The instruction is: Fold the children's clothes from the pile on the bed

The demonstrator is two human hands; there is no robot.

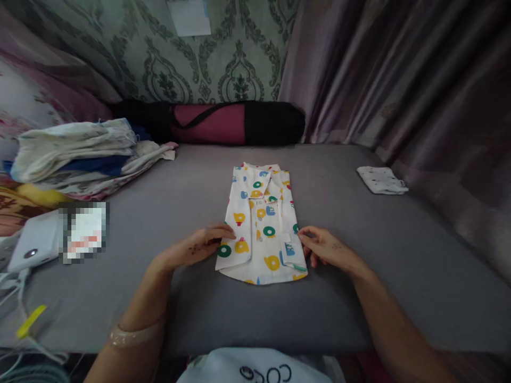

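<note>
A small white shirt point(265, 231) with green, yellow and blue prints lies on the grey surface in front of me. Its sides are folded inward over the middle, and the collar end points away from me. At its left edge, near the hem, my left hand point(202, 246) has its fingers closed on the cloth, fingertips resting on top. My right hand point(325, 247) pinches the opposite edge at about the same height between thumb and fingers. Its lower fingers curl beneath the hand, beside the shirt.
A heap of clothes point(80, 157) is at the left, with a white device point(35, 242) and cables in front of it. A folded white cloth point(382, 180) lies at the right. Along the wall rests a black and maroon roll bag point(215, 123).
</note>
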